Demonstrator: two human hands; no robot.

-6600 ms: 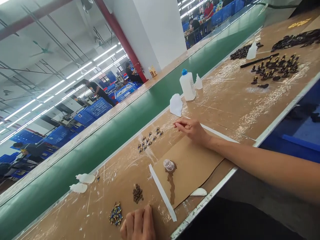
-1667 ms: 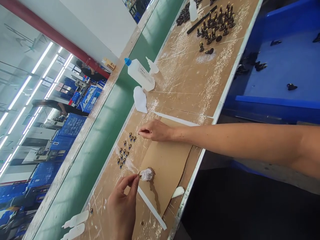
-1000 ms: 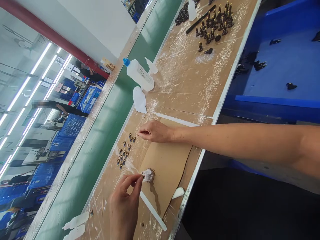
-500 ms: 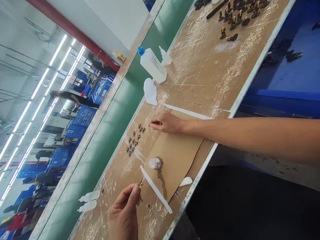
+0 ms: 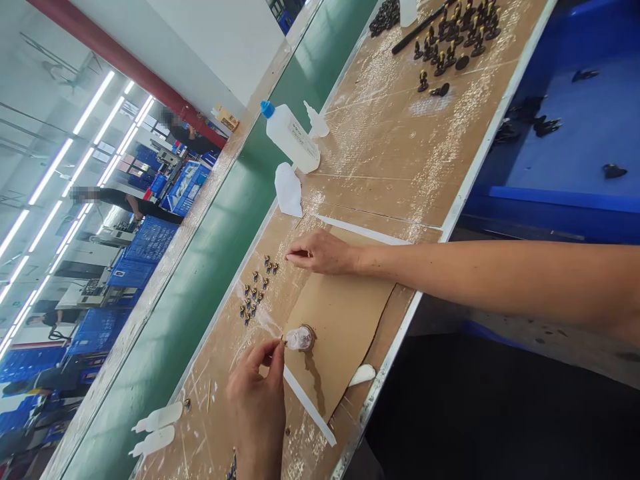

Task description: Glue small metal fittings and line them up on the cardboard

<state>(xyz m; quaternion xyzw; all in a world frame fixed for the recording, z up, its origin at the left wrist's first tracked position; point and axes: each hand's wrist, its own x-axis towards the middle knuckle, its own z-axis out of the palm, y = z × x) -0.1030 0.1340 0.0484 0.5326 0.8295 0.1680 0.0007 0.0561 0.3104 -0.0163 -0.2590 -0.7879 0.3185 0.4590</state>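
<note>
My left hand [image 5: 260, 393] is closed in a pinch on a small dark and gold figure piece [image 5: 283, 340], mostly hidden by the fingertips. The piece is at the edge of a small, clear-looking jar [image 5: 300, 338]; I cannot tell whether they touch. The jar is on a brown cardboard sheet [image 5: 345, 293], beside a dark wet streak. Above the sheet, my right hand [image 5: 320, 252] has thumb and fingertips pressed together; whatever they hold, if anything, is too small to name. Several small dark and gold figure pieces [image 5: 254, 293] stand on the table near its fingertips.
White strips [image 5: 310, 407] edge the cardboard. Two white squeeze bottles [image 5: 157, 419] lie near the green ledge [image 5: 200, 267]. A blue-capped bottle [image 5: 294, 139] and a nozzle bottle [image 5: 316, 121] stand farther along. Dark figures [image 5: 450, 47] crowd the far end; a blue bin [image 5: 565, 167] is beside the table.
My left hand has moved towards the jar with the figure piece, which is now at the jar's edge. My right hand keeps its pinch in nearly the same place. The whole view has shifted slightly.
</note>
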